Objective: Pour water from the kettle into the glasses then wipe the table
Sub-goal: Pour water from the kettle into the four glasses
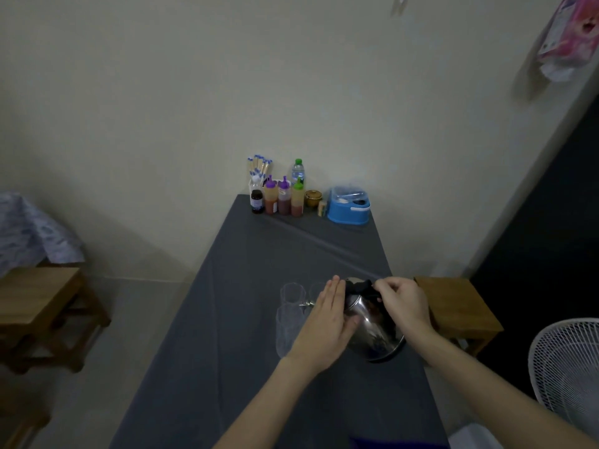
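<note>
A shiny steel kettle (372, 325) with a black handle is tilted to the left over the grey-clothed table (246, 367). My right hand (403, 303) grips its black handle from above. My left hand (327, 322) lies flat, fingers together, against the kettle's left side near the spout. The spout points at a tall clear glass (288, 328) just left of my left hand. A second clear glass (292, 292) stands behind it, and a third glass (316, 288) is partly hidden by my left fingers. Water in the glasses cannot be made out.
Sauce bottles (283, 197), a water bottle (297, 171), a chopstick holder (259, 166), a small brown pot (312, 197) and a blue container (348, 207) stand at the table's far end by the wall. Wooden stools sit left (42, 303) and right (460, 309). A white fan (570, 367) is near right.
</note>
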Demonstrator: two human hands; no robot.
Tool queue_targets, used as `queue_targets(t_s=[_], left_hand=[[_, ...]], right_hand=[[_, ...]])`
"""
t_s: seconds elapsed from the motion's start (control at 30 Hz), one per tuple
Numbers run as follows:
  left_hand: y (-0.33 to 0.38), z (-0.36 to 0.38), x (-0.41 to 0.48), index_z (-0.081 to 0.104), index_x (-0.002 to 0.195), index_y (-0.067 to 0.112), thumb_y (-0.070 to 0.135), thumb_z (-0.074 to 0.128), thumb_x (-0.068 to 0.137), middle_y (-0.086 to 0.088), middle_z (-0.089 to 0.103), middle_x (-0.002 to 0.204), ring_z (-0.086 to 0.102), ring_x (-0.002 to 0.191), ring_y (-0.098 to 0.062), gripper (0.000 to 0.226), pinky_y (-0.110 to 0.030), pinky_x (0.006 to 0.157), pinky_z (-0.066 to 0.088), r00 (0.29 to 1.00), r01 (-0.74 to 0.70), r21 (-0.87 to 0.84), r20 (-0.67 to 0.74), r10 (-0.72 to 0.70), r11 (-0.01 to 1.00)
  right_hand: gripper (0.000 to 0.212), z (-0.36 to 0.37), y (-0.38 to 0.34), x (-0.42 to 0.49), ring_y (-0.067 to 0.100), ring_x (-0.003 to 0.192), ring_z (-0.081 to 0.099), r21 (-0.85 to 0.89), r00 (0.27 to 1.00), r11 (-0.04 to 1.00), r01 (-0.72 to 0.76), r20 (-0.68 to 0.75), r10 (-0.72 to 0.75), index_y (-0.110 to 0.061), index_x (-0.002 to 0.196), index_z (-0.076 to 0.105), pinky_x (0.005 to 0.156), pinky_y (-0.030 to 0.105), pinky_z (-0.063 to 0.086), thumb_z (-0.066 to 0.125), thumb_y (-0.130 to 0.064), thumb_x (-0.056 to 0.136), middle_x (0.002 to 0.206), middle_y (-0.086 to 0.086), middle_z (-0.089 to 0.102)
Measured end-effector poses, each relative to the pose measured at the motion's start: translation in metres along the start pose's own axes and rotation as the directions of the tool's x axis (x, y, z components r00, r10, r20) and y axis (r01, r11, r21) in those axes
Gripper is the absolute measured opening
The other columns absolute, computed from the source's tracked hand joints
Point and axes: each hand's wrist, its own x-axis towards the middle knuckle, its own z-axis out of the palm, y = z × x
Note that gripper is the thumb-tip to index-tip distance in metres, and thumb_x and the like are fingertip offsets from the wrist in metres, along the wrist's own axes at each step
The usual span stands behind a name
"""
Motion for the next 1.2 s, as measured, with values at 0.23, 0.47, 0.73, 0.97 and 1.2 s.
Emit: queue_targets(t_s=[0.23,0.47,0.73,0.97,1.2], left_hand=[[-0.001,0.003,-0.003,-0.004,0.151,0.013,0.043,0.034,0.099,0.0,-0.008,0.16,-0.009,0.146,-0.008,0.071,-0.022,0.118,-0.001,0.999,0.036,-0.104,-0.021,-0.038,0.994],[-0.001,0.003,-0.004,-0.005,0.151,0.011,0.041,0.034,0.1,-0.002,-0.008,0.16,-0.009,0.146,-0.009,0.071,-0.024,0.119,0.001,0.998,0.051,-0.134,-0.029,-0.055,0.99],[0.002,0.0,-0.006,-0.005,0.15,0.01,0.039,0.034,0.1,-0.004,-0.007,0.16,-0.008,0.146,-0.01,0.07,-0.025,0.119,0.001,0.997,0.062,-0.153,-0.041,-0.069,0.986],[0.005,-0.001,-0.005,-0.005,0.151,0.011,0.038,0.035,0.1,-0.003,-0.007,0.161,-0.007,0.146,-0.009,0.07,-0.025,0.119,0.002,0.994,0.067,-0.174,-0.073,-0.081,0.982],[0.007,-0.004,-0.006,-0.005,0.15,0.011,0.036,0.031,0.101,-0.004,-0.006,0.161,-0.006,0.146,-0.01,0.066,-0.023,0.118,0.001,0.994,0.075,-0.2,-0.06,-0.088,0.977]], right_hand=[[0.04,-0.004,-0.015,0.009,0.005,0.042,0.047,-0.124,0.996,0.989,0.079,0.058,-0.073,-0.013,0.044,0.053,0.044,0.018,0.034,0.061,-0.019,0.082,0.044,-0.002,0.05],[0.032,-0.006,-0.024,0.012,0.013,0.05,0.054,-0.191,0.985,0.972,0.135,0.13,-0.112,-0.003,0.057,0.065,0.05,0.022,0.038,0.061,-0.021,0.083,0.053,0.008,0.062],[0.029,-0.008,-0.031,0.012,0.013,0.051,0.056,-0.243,0.979,0.953,0.181,0.14,-0.15,-0.006,0.06,0.068,0.048,0.023,0.037,0.061,-0.022,0.084,0.057,0.008,0.066],[0.03,-0.008,-0.038,0.013,0.012,0.046,0.051,-0.275,0.979,0.944,0.182,0.137,-0.149,-0.005,0.059,0.067,0.048,0.027,0.038,0.061,-0.023,0.083,0.05,0.008,0.06],[0.029,-0.01,-0.04,0.012,0.018,0.051,0.061,-0.284,0.969,0.931,0.228,0.163,-0.188,-0.012,0.058,0.066,0.051,0.038,0.053,0.06,-0.024,0.083,0.052,0.004,0.062]])
